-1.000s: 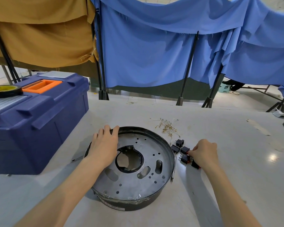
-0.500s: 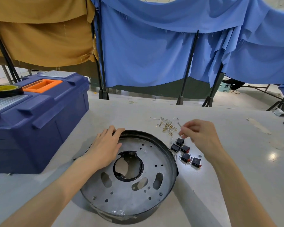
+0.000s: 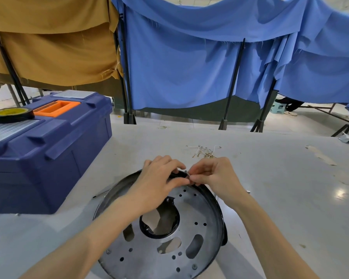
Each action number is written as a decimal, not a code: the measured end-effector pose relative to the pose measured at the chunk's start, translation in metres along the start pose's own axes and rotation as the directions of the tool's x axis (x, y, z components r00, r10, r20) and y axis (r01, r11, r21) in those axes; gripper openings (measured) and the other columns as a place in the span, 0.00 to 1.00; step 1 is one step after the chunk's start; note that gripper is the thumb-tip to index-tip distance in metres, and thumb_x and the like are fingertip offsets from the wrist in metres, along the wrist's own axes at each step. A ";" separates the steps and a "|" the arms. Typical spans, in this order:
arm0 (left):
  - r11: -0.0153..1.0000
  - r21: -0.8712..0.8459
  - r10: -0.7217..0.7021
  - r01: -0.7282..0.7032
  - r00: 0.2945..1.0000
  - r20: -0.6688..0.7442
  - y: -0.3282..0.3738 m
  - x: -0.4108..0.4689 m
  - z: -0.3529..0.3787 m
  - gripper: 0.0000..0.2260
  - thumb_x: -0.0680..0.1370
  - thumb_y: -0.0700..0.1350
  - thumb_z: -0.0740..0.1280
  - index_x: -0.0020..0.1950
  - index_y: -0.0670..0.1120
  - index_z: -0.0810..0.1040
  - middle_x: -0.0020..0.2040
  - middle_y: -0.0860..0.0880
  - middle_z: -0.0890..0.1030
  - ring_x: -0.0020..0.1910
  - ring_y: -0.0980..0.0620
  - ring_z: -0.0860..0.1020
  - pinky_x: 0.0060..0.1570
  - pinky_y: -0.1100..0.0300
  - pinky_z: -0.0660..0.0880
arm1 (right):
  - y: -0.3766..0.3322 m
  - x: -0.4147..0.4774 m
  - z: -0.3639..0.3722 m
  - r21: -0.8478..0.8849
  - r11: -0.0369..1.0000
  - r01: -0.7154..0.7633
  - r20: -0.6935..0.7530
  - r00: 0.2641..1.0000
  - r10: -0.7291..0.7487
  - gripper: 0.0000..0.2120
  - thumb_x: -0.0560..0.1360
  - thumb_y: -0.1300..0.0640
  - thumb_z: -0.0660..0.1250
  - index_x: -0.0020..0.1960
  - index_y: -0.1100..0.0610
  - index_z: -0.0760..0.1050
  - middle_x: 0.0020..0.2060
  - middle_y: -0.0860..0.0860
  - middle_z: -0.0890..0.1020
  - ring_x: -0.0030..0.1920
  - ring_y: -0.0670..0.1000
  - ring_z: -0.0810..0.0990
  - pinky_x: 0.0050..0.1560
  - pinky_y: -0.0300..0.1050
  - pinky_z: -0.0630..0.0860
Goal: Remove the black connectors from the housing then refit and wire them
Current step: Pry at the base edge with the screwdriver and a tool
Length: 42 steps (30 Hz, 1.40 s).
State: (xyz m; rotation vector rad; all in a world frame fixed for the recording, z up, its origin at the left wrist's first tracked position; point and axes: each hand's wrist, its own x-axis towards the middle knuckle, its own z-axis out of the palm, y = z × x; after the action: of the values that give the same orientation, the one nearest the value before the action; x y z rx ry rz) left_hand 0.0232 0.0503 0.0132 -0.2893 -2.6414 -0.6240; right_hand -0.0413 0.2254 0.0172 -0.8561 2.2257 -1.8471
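The round metal housing (image 3: 189,258), a grey plate with holes and a black rim, lies on the white table right in front of me. My left hand (image 3: 159,184) curls over its far rim and grips it. My right hand (image 3: 216,176) meets it there, thumb and forefinger pinched on a small metal piece (image 3: 186,173) held at the rim. The loose black connectors are hidden behind my right hand and forearm.
A pile of thin pale wires (image 3: 205,152) lies just beyond my hands. A blue toolbox (image 3: 48,158) with a tape roll (image 3: 10,115) on its lid stands at the left. A thin tool (image 3: 101,193) pokes out left of the housing. Curtain stands rise behind the table.
My right hand left the connectors, went up by the wire pile and came down to the far rim with a small piece pinched. My left hand slid along the rim to meet it.
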 end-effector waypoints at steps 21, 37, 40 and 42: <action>1.000 -0.001 -0.014 0.014 1.000 -0.004 0.014 0.003 0.035 0.03 0.77 0.40 0.67 0.47 0.45 0.81 0.44 0.51 0.82 0.47 0.52 0.76 0.44 0.65 0.60 | 0.027 0.002 -0.003 -0.151 0.977 -0.150 -0.053 0.988 0.143 0.07 0.76 0.59 0.68 0.45 0.58 0.85 0.36 0.50 0.86 0.39 0.47 0.85 0.40 0.33 0.77; 0.949 0.224 0.228 -0.222 0.974 0.000 0.021 -0.004 0.040 0.03 0.72 0.37 0.72 0.42 0.44 0.80 0.36 0.50 0.79 0.37 0.48 0.76 0.41 0.61 0.60 | 0.038 0.004 -0.003 -0.129 0.980 -0.155 -0.074 0.986 0.146 0.07 0.75 0.57 0.69 0.42 0.56 0.85 0.34 0.51 0.86 0.36 0.46 0.81 0.41 0.40 0.77; 0.943 0.241 0.251 -0.230 0.966 -0.057 0.024 -0.003 0.044 0.08 0.68 0.37 0.76 0.40 0.43 0.79 0.32 0.50 0.79 0.32 0.48 0.76 0.40 0.58 0.66 | 0.037 0.004 -0.003 -0.116 0.982 -0.149 -0.072 0.987 0.141 0.07 0.75 0.57 0.69 0.40 0.54 0.84 0.34 0.50 0.86 0.35 0.44 0.82 0.40 0.37 0.77; 0.950 0.222 0.244 -0.221 0.967 -0.080 0.024 -0.003 0.045 0.09 0.67 0.36 0.77 0.38 0.42 0.78 0.31 0.49 0.78 0.31 0.48 0.75 0.39 0.58 0.64 | 0.037 0.004 -0.003 -0.116 0.983 -0.141 -0.064 0.989 0.134 0.08 0.75 0.57 0.69 0.40 0.53 0.84 0.34 0.50 0.86 0.36 0.45 0.82 0.40 0.39 0.78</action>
State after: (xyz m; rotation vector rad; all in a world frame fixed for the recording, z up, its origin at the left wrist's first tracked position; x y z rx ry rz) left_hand 0.0173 0.0926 -0.0156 -0.4806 -2.4933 -0.2702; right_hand -0.0582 0.2298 -0.0159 -0.6557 2.3853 -1.7112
